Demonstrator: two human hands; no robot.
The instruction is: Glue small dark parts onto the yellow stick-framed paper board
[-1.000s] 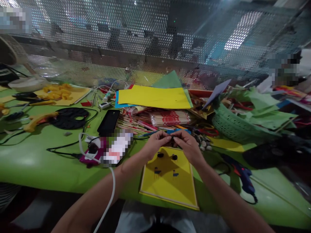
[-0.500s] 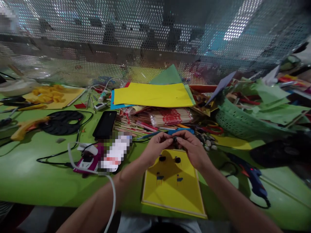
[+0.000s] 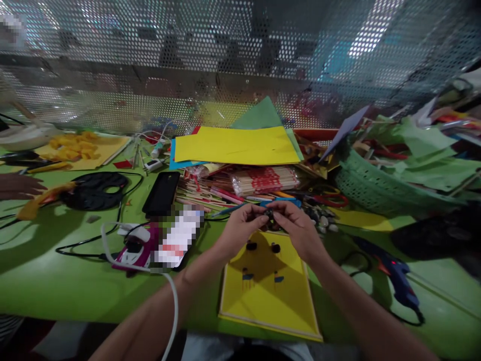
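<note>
My left hand (image 3: 240,228) and my right hand (image 3: 296,228) meet above the far end of a yellow card (image 3: 268,288) lying on the green table (image 3: 56,281). Both pinch a small dark piece (image 3: 268,213) between their fingertips. The card carries two black round pieces (image 3: 263,246) and two small blue pieces (image 3: 262,276). A white cable (image 3: 171,301) runs along my left forearm.
A black phone (image 3: 162,193), a magenta charger (image 3: 135,248) with cords, a blue glue gun (image 3: 398,276), a green basket (image 3: 372,193), stacked coloured paper (image 3: 236,145) and bundled sticks (image 3: 263,181) crowd the table. Another person's hand (image 3: 18,186) rests at the left edge by a yellow glue gun (image 3: 41,200).
My hands stay pinched together on the small piece. Another person's hand has come into view at the left edge. The view has shifted slightly.
</note>
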